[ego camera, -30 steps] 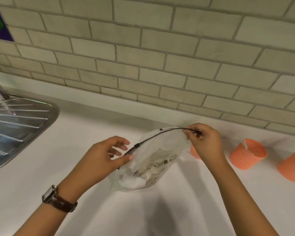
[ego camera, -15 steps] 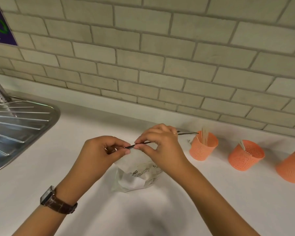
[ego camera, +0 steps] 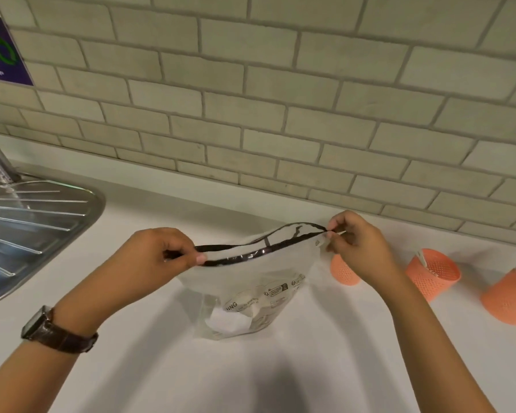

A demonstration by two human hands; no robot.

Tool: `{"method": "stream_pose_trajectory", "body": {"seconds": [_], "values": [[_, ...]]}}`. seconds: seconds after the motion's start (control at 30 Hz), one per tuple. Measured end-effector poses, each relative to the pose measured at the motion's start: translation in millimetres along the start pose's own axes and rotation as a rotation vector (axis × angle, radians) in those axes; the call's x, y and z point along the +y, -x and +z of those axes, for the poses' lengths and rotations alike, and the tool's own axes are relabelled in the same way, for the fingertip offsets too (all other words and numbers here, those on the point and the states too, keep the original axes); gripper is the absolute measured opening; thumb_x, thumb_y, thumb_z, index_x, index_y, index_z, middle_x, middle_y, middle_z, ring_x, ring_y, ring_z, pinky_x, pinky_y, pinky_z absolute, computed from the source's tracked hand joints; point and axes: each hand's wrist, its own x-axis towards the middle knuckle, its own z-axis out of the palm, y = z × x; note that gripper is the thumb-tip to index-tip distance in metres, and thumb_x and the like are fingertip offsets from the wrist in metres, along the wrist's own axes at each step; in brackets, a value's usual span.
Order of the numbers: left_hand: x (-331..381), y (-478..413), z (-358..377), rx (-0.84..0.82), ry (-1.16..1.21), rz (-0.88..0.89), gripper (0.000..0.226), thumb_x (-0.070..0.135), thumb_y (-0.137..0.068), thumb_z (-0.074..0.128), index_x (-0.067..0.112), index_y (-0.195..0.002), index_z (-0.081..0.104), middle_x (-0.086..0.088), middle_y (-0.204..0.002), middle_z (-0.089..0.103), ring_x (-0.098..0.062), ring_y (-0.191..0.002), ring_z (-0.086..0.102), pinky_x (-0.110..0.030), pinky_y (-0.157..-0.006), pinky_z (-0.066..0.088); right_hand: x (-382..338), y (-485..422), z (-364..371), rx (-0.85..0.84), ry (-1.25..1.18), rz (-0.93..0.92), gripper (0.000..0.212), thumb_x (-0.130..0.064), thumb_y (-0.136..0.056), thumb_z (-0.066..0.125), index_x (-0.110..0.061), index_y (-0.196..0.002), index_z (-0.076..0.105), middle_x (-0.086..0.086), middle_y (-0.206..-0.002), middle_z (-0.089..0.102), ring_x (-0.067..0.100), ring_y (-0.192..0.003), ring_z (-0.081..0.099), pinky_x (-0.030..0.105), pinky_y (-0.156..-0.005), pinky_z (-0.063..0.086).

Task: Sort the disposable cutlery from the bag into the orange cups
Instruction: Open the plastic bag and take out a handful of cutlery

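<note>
A clear plastic zip bag (ego camera: pixel 251 293) with a black seal strip stands on the white counter (ego camera: pixel 280 377), held up in the middle. My left hand (ego camera: pixel 158 260) pinches the left end of the strip and my right hand (ego camera: pixel 358 248) pinches the right end. The strip's two sides are parted near the right. Three orange mesh cups stand in a row at the right: the first cup (ego camera: pixel 343 274) is half hidden behind my right hand, the second cup (ego camera: pixel 432 272) and the third cup (ego camera: pixel 507 299) each show a pale piece of cutlery at the rim.
A steel sink drainboard (ego camera: pixel 30 228) fills the left side, with a tap base behind it. A tiled wall (ego camera: pixel 251 114) runs along the back of the counter. A purple sign (ego camera: pixel 0 55) hangs at the upper left.
My right hand has slid from next to my left hand back along the strip to the bag's right end. The first cup is hidden again behind my right hand.
</note>
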Motion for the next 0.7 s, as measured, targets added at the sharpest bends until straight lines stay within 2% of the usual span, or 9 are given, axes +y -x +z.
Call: {"method": "stream_pose_trajectory", "body": {"seconds": [0.1, 0.17, 0.27, 0.3, 0.4, 0.47, 0.53, 0.6, 0.7], "values": [[7, 1, 5, 0.049, -0.032, -0.112, 0.027, 0.037, -0.080, 0.068, 0.030, -0.053, 0.071, 0.007, -0.070, 0.069, -0.020, -0.065, 0.060, -0.027, -0.063, 0.044, -17, 11, 6, 0.024, -0.224, 0.006, 0.022, -0.013, -0.078, 0.074, -0.020, -0.072, 0.055, 0.001, -0.070, 0.058, 0.020, -0.062, 0.057, 0.033, -0.068, 0.049], [16, 3, 13, 0.153, -0.195, -0.134, 0.030, 0.039, -0.079, 0.068, 0.028, -0.051, 0.067, 0.006, -0.064, 0.065, -0.012, -0.061, 0.058, -0.024, -0.056, 0.040, -23, 16, 12, 0.069, -0.073, -0.033, 0.032, -0.026, -0.071, 0.080, -0.018, -0.068, 0.049, 0.000, -0.063, 0.053, 0.015, -0.055, 0.047, 0.016, -0.058, 0.039], [25, 10, 21, 0.258, -0.439, -0.073, 0.011, 0.040, -0.074, 0.071, 0.029, -0.073, 0.069, 0.014, -0.071, 0.058, -0.005, -0.058, 0.052, -0.016, -0.051, 0.031, -31, 25, 15, 0.117, 0.189, -0.096, 0.030, -0.018, -0.073, 0.076, -0.017, -0.075, 0.046, -0.004, -0.063, 0.051, 0.002, -0.051, 0.046, 0.004, -0.054, 0.035], [22, 12, 21, 0.253, -0.484, -0.050, 0.019, 0.037, -0.072, 0.074, 0.030, -0.089, 0.070, 0.016, -0.081, 0.058, -0.008, -0.061, 0.054, -0.017, -0.052, 0.033, -31, 27, 16, 0.133, 0.197, -0.106, 0.028, -0.013, -0.074, 0.074, -0.017, -0.077, 0.047, -0.006, -0.062, 0.051, 0.001, -0.052, 0.049, 0.002, -0.056, 0.035], [5, 24, 26, 0.165, -0.616, -0.020, 0.069, 0.034, -0.061, 0.082, 0.030, -0.126, 0.056, 0.007, -0.112, 0.055, -0.019, -0.080, 0.053, -0.023, -0.051, 0.039, -21, 38, 20, 0.186, 0.225, -0.138, 0.015, -0.008, -0.073, 0.069, -0.017, -0.072, 0.056, -0.008, -0.061, 0.054, 0.001, -0.065, 0.056, 0.007, -0.056, 0.036], [1, 35, 32, 0.154, -0.668, -0.061, 0.082, 0.036, -0.063, 0.080, 0.036, -0.136, 0.042, 0.000, -0.113, 0.046, -0.018, -0.079, 0.043, -0.024, -0.052, 0.037, -10, 46, 27, 0.203, 0.309, -0.136, 0.008, -0.010, -0.075, 0.071, -0.014, -0.071, 0.065, -0.003, -0.075, 0.058, 0.011, -0.076, 0.054, 0.022, -0.058, 0.036], [-4, 42, 43, 0.131, -0.582, -0.124, 0.086, 0.030, -0.073, 0.074, 0.041, -0.142, 0.025, 0.000, -0.106, 0.038, -0.016, -0.074, 0.044, -0.025, -0.058, 0.040, -4, 55, 36, 0.220, 0.324, -0.080, 0.005, -0.016, -0.079, 0.072, -0.014, -0.075, 0.069, -0.001, -0.083, 0.059, 0.015, -0.075, 0.050, 0.023, -0.056, 0.034], [-10, 47, 55, 0.083, -0.379, -0.151, 0.086, 0.014, -0.080, 0.066, 0.042, -0.143, 0.016, 0.003, -0.098, 0.040, -0.016, -0.072, 0.053, -0.028, -0.067, 0.048, 0, 65, 46, 0.197, 0.184, 0.037, 0.005, -0.018, -0.082, 0.070, -0.014, -0.079, 0.071, -0.003, -0.077, 0.062, 0.008, -0.063, 0.053, 0.012, -0.057, 0.037], [-29, 51, 66, 0.029, 0.177, -0.285, 0.072, -0.001, -0.078, 0.064, 0.036, -0.135, 0.041, 0.007, -0.096, 0.061, -0.016, -0.087, 0.064, -0.028, -0.081, 0.053, 4, 72, 51, 0.057, -0.627, 0.423, 0.004, -0.005, -0.079, 0.071, -0.001, -0.081, 0.071, 0.007, -0.068, 0.069, 0.013, -0.054, 0.066, 0.024, -0.059, 0.057]]}}
